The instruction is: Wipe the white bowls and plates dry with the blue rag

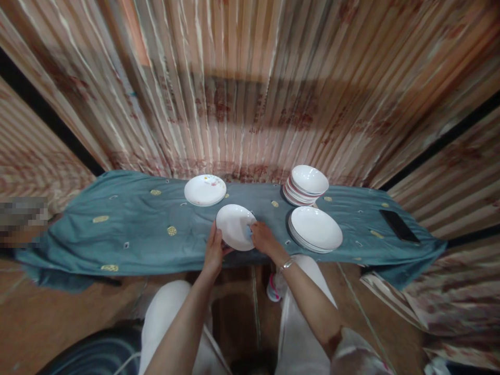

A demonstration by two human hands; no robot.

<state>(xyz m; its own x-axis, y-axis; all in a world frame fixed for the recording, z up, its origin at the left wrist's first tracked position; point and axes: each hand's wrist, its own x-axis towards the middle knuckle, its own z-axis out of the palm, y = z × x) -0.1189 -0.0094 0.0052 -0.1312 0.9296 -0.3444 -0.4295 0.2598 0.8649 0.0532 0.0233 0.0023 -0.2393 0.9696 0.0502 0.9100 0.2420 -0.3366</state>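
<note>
A white plate [233, 226] is held tilted above the front edge of the cloth-covered table. My left hand [214, 249] grips its left rim, thumb on the upper face and fingers underneath. My right hand [265, 239] is closed over the plate's right side, fingertips against its inner surface. Beside those fingertips shows a small bluish patch [249, 229]; what it is I cannot make out. Just behind lies a small stack of white plates [205, 191] with a floral print. A stack of plain white plates [317, 229] sits right of my right hand.
At the back right stands a stack of white bowls [308, 182] with reddish rims. A black phone [399, 226] lies on the table's right end. Teal patterned cloth [140, 224] covers the table, and a pleated curtain [234, 104] hangs close behind it.
</note>
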